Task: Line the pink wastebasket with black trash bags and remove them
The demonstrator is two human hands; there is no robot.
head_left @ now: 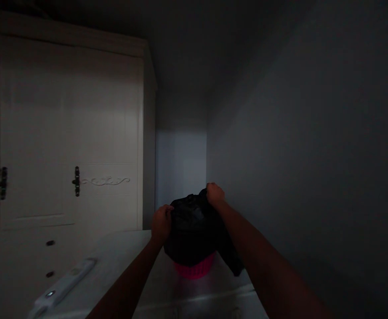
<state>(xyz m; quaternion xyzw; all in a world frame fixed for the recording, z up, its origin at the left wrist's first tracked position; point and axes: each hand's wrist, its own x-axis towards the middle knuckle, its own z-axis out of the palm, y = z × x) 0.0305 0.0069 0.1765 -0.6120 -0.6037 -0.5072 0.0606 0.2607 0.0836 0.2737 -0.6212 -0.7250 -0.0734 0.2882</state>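
Observation:
A black cloth item (194, 235), perhaps a garment, hangs between my two hands above a pink basket (194, 269). My left hand (161, 223) is closed on its upper left edge. Higher up, my right hand (215, 194) grips the upper right edge. One dark flap of the cloth droops down at the right, beside my right forearm. The cloth hides the basket's rim and whatever may be inside it. Dim light blurs the finer folds.
The basket stands on a white surface (114, 257). A long white object, perhaps a power strip (65, 283), lies along its left side. A white wardrobe (107, 133) with dark handles rises at the left; a grey wall (307, 155) fills the right.

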